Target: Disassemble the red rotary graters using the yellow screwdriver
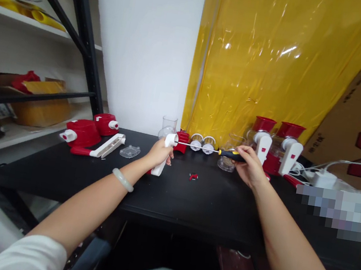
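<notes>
On the metal-framed shelf (23,134) at left, an open cardboard box (39,106) holds a crumpled red item (23,81). Two red hoppers (265,123) top the white-and-red machines (263,148) at the right of the desk (203,207); their insides cannot be seen. A clear plastic cup (169,123) stands at the back, near two short metallic drums (196,142) with white rims.

The left hand (159,153) is wrapped around a white crank arm (158,169), its tube-like end upward. The right hand (247,166) grips the black-and-yellow handle of a screwdriver (227,154), whose thin steel shaft runs level across to that end; whether the tip is inside is too small to tell.

Rounded, glossy red housings (82,133) sit at left beside another crank (109,145), hollow and trough-shaped, and a flat transparent plate (130,151). A small red part (193,177) lies on the matt black top between the hands. Shiny, creased yellow sheeting (265,52) hangs behind, next to a smooth white panel (143,47).
</notes>
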Demonstrator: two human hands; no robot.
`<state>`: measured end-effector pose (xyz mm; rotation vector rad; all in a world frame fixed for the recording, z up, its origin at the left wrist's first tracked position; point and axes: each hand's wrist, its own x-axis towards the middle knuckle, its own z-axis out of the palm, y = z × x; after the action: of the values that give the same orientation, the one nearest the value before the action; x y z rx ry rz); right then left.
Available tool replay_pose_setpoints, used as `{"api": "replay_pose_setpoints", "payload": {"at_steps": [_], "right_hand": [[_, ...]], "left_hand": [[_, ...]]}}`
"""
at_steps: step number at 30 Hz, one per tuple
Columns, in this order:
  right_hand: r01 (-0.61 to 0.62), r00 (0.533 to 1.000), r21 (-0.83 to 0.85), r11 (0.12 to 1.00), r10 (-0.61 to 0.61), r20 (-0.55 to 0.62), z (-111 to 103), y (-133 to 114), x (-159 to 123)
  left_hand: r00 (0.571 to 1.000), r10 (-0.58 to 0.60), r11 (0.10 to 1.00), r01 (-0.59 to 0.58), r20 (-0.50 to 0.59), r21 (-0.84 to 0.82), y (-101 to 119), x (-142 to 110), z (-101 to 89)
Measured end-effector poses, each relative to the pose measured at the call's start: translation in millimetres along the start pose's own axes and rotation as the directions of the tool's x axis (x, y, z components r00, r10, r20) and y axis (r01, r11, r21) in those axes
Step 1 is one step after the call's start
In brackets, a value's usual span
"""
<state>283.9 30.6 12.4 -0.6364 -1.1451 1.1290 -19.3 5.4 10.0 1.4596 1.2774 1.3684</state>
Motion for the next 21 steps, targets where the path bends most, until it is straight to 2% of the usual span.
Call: {"api": "replay_pose_setpoints", "payload": {"at_steps": [4, 6, 9, 11, 13, 16, 19, 21], "right_hand": [[-0.077, 0.996, -0.286, 0.955, 0.064, -0.055, -2.0, 5.4, 2.5], [-0.072, 0.996, -0.348, 0.935, 0.052, -0.066, -3.4, 6.9, 3.1], [-0.047, 0.997, -0.157, 0.986, 0.036, -0.068, -3.4, 4.9, 2.2], [-0.067, 0.998, 0.004, 0.998, 0.068, -0.017, -2.1, 1.5, 0.7], [-0.081, 0.996, 0.074, 0.994, 0.078, 0.043, -0.6, -1.4, -0.8], [-0.065, 0.998, 0.038, 0.997, 0.064, 0.022, 1.5, -2.0, -1.2], [-0.115, 0.992, -0.133, 0.984, 0.107, -0.067, 1.8, 1.1, 0.0], [-0.134, 0.989, -0.211, 0.968, 0.118, -0.084, 0.9, 3.3, 0.8]], "left_hand": [[1.0, 0.01, 1.0, -0.01, 0.0, -0.014, 0.9, -0.2, 0.1], [1.0, 0.018, 1.0, -0.018, -0.001, -0.017, 1.0, -0.1, 0.0], [1.0, 0.025, 0.999, -0.025, 0.006, -0.019, 0.7, 0.2, -0.2], [1.0, 0.029, 0.999, -0.028, 0.01, -0.022, 0.7, 0.1, -0.3], [1.0, 0.029, 0.999, -0.029, 0.01, -0.026, 1.1, -0.4, -0.2], [1.0, 0.029, 0.999, -0.028, 0.006, -0.032, 2.5, -1.8, 0.3], [1.0, 0.028, 0.999, -0.028, 0.009, -0.038, 3.4, -2.4, 0.6], [1.0, 0.028, 0.999, -0.028, 0.011, -0.039, 3.1, -2.1, 0.6]]}}
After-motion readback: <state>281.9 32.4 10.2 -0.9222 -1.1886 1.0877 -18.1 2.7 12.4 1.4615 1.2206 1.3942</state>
